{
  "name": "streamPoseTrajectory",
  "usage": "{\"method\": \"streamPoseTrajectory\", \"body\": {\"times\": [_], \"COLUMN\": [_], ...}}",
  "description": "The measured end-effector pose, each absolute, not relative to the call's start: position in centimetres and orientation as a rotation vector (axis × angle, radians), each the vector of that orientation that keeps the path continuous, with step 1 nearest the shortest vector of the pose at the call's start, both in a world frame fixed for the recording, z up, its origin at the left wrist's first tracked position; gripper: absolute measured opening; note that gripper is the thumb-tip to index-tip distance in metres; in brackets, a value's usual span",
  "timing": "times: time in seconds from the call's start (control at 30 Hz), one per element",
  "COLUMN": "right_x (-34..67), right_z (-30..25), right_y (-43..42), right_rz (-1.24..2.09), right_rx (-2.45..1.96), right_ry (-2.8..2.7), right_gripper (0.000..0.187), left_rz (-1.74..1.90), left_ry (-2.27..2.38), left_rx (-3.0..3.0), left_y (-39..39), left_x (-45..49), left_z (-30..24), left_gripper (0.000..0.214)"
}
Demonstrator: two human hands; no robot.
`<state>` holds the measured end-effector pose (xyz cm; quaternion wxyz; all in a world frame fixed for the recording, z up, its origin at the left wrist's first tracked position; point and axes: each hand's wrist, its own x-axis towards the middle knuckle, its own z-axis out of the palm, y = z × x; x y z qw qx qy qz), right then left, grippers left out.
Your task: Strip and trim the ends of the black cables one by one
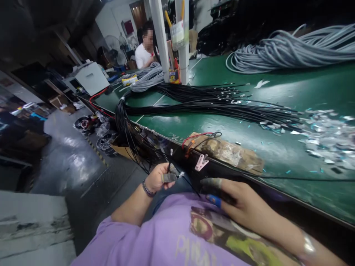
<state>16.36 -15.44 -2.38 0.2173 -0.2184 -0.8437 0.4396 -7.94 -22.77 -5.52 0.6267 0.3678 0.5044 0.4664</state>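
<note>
From where I sit, the green surface (277,99) fills most of the view. A heap of grey cable (277,48) lies along its far right edge. A person in a white shirt (142,55) sits at the far left corner.

A long bundle of black wires (194,99) stretches across the middle of the surface. It bends over the near left edge and hangs towards the floor. By my reading this is the stock being handled, and plenty of it is left in that thick bundle.

Towards the right edge there is a wide litter of pale scraps (327,136). I take that as a sign that many wire ends have already been dealt with, though I can't count either share.

A brown taped block (230,151) sits at the near edge, with a pink clip (202,162) on its front.

My left hand (159,178) is just below that edge. Its capped fingers (169,178) are pinched narrow on a single wire (169,164), which stands up from the grip with a pale tip.

My right hand (244,207) rests near my lap with its fingers (212,182) stretched out, and I can see nothing in its grip. A thin black strand runs towards it, but I cannot tell whether the two touch.
</note>
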Motion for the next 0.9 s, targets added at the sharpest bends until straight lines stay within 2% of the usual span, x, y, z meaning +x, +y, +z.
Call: {"method": "streamPoseTrajectory", "body": {"times": [0.1,0.27,0.47,0.57,0.73,0.8,0.9], "right_x": [15.0,13.9,13.7,13.4,12.8,12.7,12.8], "right_z": [-5.3,-6.7,-6.3,-6.2,-6.8,-7.2,-7.5], "right_y": [-16.7,-16.8,-16.5,-16.4,-16.5,-16.2,-15.2], "right_rz": [1.179,1.063,0.981,1.293,2.224,2.321,2.230], "right_rx": [-0.758,-0.681,-0.509,-0.478,-0.804,-0.891,-0.914], "right_ry": [-2.333,-2.301,-2.227,-2.128,-1.686,-1.445,-1.131], "right_gripper": [0.024,0.043,0.026,0.010,0.034,0.040,0.047], "left_rz": [1.034,0.946,0.861,0.770,0.600,0.610,0.717], "left_ry": [1.068,0.943,0.856,0.872,0.960,0.972,1.009], "left_rx": [0.828,0.758,0.727,0.784,1.079,1.156,1.178], "left_y": [-22.3,-21.5,-21.2,-20.9,-19.9,-19.3,-18.7], "left_x": [-7.6,-6.4,-6.0,-6.3,-7.2,-7.5,-7.8], "left_z": [-6.4,-7.8,-8.9,-8.7,-6.9,-6.2,-5.6], "left_gripper": [0.055,0.057,0.056,0.056,0.052,0.051,0.050]}}
